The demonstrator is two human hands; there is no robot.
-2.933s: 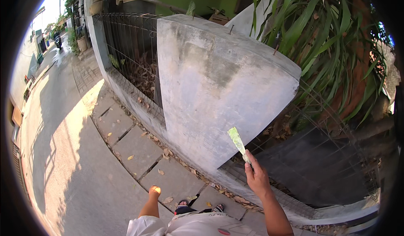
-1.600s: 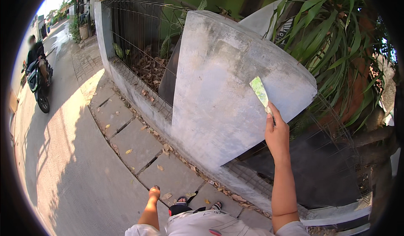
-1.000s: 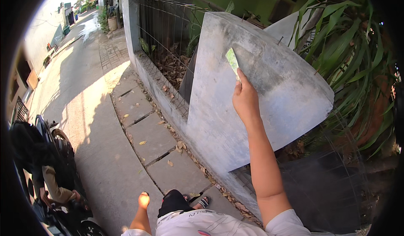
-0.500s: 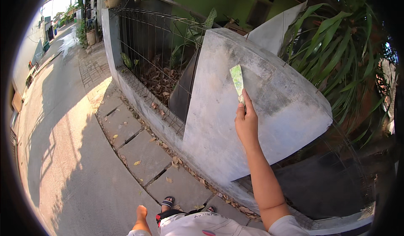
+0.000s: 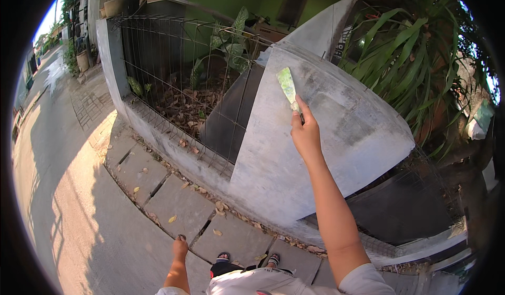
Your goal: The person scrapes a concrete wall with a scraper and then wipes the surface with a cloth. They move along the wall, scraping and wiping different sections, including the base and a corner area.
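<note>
My right hand [image 5: 306,133] is closed round the handle of a putty knife [image 5: 286,86]. The knife's broad blade is smeared green and white and points up, over the upper left part of a whitewashed concrete wall [image 5: 294,174]. Whether the blade's edge touches the wall I cannot tell. Dark grey stains mark the wall's upper face to the right of the knife. Low down, my left hand [image 5: 180,248] hangs over the paving beside my body, its fingers curled, with a small dark bit showing at their tips.
A wire fence [image 5: 184,79] runs left from the wall, with dry leaves and plants behind it. Long-leaved foliage [image 5: 410,53] overhangs on the right. Concrete slabs [image 5: 179,205] with gaps lie at my feet, beside a road [image 5: 121,232].
The view has shifted, so the wall and fence sit differently. My right hand and the putty knife are further up and left on the wall. More of my left hand now shows.
</note>
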